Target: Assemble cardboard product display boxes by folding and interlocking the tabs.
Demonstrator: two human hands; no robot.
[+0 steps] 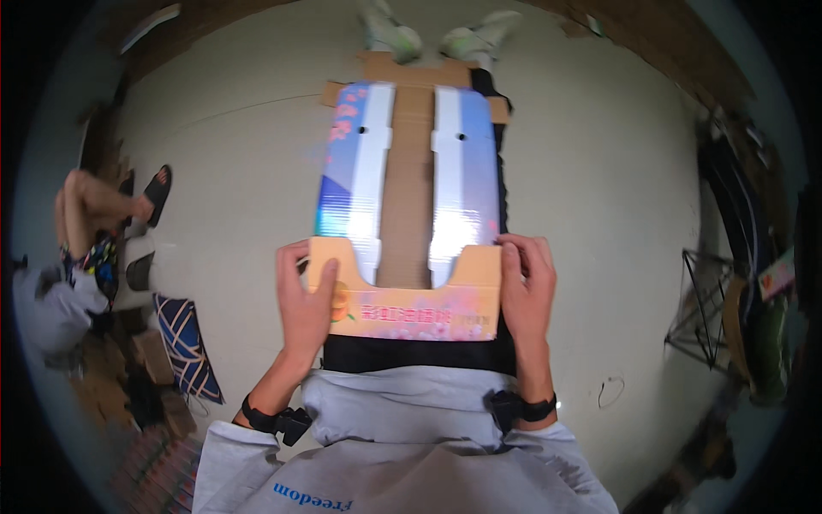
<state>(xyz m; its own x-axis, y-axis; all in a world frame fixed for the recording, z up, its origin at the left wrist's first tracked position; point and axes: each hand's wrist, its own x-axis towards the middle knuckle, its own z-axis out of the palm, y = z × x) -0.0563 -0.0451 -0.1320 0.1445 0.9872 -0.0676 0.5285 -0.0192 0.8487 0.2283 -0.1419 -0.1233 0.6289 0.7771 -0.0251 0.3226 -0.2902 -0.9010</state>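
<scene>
A printed cardboard box (465,184), partly folded, rests across my lap and legs. Two blue, pink and white side panels are folded inward, leaving a strip of bare brown cardboard (408,180) between them. At the near end is an orange-pink end panel (411,319) with a wide cutout in its far edge. My left hand (304,295) grips its left corner, thumb flat on the face and fingers bent at the edge. On the opposite corner, my right hand (528,287) holds the edge between thumb and fingers. Some fingertips are hidden behind the cardboard.
Another person (73,257) sits at the left, beside a patterned cushion (187,347) and several cartons. A black wire-frame stand (698,308) is on the right. A thin cable (610,392) lies on the pale floor (608,197).
</scene>
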